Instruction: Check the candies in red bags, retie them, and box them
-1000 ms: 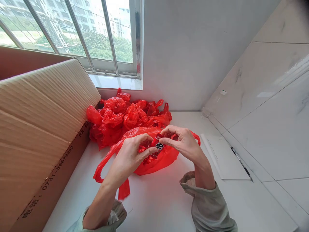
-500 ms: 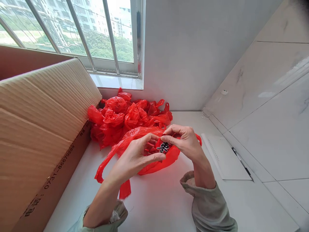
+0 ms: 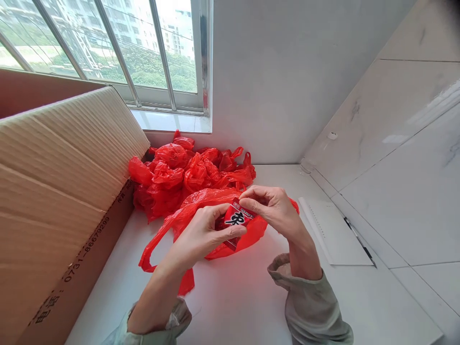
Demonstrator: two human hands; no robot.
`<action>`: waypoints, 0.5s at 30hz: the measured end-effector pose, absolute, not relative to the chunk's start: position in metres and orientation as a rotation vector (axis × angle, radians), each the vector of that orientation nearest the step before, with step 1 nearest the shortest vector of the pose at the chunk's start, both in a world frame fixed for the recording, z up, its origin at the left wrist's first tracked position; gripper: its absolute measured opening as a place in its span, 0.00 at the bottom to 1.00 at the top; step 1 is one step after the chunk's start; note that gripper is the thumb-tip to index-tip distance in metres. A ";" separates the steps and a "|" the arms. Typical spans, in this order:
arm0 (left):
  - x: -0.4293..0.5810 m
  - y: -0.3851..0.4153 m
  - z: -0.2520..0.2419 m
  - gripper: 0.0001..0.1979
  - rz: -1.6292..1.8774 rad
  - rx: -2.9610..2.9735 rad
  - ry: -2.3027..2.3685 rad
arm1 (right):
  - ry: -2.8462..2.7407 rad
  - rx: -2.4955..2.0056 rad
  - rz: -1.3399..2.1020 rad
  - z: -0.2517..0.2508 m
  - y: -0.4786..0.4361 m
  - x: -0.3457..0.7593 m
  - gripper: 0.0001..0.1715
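Observation:
A small, glossy red snack packet (image 3: 237, 216) with bold black lettering on its front is between my two hands, over an opened red plastic bag (image 3: 204, 196). My right hand (image 3: 271, 207) pinches the packet's upper edge between thumb and fingers. Around its left side curls my left hand (image 3: 201, 230), thumb below and fingers above. More dark red wrapping shows inside the left hand's grip, but I cannot tell whether it is a second packet. The bag lies spread on the white tabletop (image 3: 230, 297), one handle loop trailing to the left.
Behind the bag, a heap of knotted red plastic bags (image 3: 168, 172) rests against the wall. A large cardboard box (image 3: 72, 172) stands open at the left. To the right lie a white notepad (image 3: 330, 235) and a black pen (image 3: 359, 241). Above is a barred window (image 3: 151, 52).
The packet has come up and turned so that more of its printed front shows. My left hand's fingers have drawn closer around it. My right hand keeps its pinch at the top.

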State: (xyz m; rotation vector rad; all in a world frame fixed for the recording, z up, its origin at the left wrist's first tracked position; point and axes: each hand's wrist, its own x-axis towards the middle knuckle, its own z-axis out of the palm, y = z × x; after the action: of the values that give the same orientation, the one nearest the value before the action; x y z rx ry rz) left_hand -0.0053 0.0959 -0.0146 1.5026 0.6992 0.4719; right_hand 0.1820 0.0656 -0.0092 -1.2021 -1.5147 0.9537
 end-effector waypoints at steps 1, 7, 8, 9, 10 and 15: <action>-0.005 0.096 -0.013 0.08 0.486 1.502 0.695 | -1.548 -1.238 0.953 -0.008 0.065 0.184 0.10; -0.003 0.098 -0.011 0.07 0.580 1.646 0.756 | -1.600 -1.273 0.842 -0.005 0.063 0.183 0.18; -0.002 0.098 -0.012 0.09 0.584 1.671 0.775 | -1.598 -1.261 0.833 -0.006 0.064 0.182 0.18; -0.002 0.097 -0.013 0.10 0.583 1.695 0.803 | -1.598 -1.258 0.832 -0.007 0.065 0.181 0.19; -0.002 0.097 -0.014 0.11 0.581 1.712 0.831 | -1.599 -1.262 0.836 -0.008 0.067 0.181 0.19; -0.003 0.096 -0.017 0.11 0.552 1.630 0.760 | -1.606 -1.312 0.786 -0.010 0.069 0.184 0.19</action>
State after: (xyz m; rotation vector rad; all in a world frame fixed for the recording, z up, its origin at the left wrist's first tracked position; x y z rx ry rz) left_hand -0.0026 0.0961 -0.0166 1.6299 0.7598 0.5519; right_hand 0.1839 0.0693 -0.0104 -1.3120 -1.6062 0.7856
